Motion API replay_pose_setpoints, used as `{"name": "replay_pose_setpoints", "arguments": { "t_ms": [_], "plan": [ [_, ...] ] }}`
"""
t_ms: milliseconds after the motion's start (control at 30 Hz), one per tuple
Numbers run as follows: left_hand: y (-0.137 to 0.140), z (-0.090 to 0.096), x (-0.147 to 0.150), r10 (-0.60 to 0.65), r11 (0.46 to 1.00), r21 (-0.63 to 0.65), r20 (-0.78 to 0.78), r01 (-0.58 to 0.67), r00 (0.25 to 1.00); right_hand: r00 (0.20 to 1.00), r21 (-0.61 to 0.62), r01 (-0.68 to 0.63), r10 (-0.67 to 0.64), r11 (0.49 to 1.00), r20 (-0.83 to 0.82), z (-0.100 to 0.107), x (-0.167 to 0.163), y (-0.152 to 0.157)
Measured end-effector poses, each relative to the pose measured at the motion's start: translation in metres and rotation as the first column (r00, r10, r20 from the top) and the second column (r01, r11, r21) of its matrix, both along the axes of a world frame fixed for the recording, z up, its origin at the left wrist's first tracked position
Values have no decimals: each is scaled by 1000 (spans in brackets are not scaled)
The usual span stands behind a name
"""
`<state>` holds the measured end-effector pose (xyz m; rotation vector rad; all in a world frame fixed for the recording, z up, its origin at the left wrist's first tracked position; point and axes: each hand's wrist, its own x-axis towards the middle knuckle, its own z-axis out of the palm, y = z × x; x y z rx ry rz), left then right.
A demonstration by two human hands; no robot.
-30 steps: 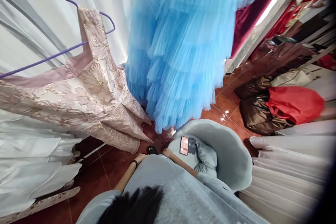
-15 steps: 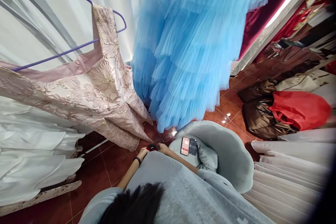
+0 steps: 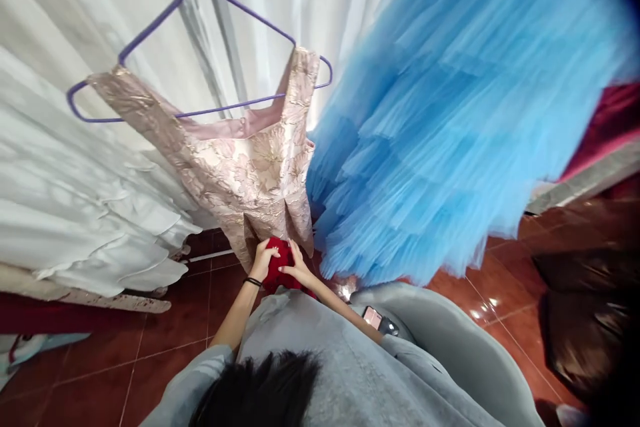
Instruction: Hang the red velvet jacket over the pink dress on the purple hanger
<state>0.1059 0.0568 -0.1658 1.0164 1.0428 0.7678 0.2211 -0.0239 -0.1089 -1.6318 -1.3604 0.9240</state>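
A bright red, soft-looking bundle (image 3: pixel 276 272) is between my hands, close to my body; its kind I cannot make out. My left hand (image 3: pixel 261 260) grips its left side, fingers curled over the top, with a black band on the wrist. From the right, my right hand (image 3: pixel 299 267) grips the same bundle, thumb across its front. Just beyond my hands hangs a short pink-and-gold floral brocade dress (image 3: pixel 255 157). It is on a purple hanger (image 3: pixel 155 25), and the bundle covers part of its lower skirt.
A tiered blue tulle gown (image 3: pixel 430 147) hangs to the right, white ruffled gowns (image 3: pixel 90 213) to the left. By my right side a grey rounded chair (image 3: pixel 465 327) holds a phone (image 3: pixel 372 317). Dark brown bags (image 3: pixel 585 327) lie on the red tiled floor (image 3: pixel 175 327).
My view has turned left, bringing the whole hanger into sight. My hands have risen toward the dress, and much more of the red bundle shows between them.
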Motion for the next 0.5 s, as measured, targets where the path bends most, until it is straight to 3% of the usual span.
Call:
{"name": "replay_pose_setpoints", "arguments": {
  "t_ms": [167,267,333,367,433,500],
  "plan": [
    [15,58,-3,-7,993,119,99,-5,995,992,35,-124,125,992,-26,-18,-9,31],
    [27,89,-25,21,985,165,126,-42,992,984,102,-148,157,984,-84,-4,16,47],
    [36,107,-47,45,966,250,85,-65,995,981,167,-26,58,986,-187,15,45,56],
    [39,115,-60,40,945,323,28,-47,999,968,197,75,-23,977,-251,27,62,60],
    [42,128,-80,-19,864,492,-180,106,984,921,243,234,-135,941,-365,53,92,65],
    [41,138,-93,-68,753,571,-428,328,901,919,307,254,-130,917,-372,80,113,65]
  ]
}}
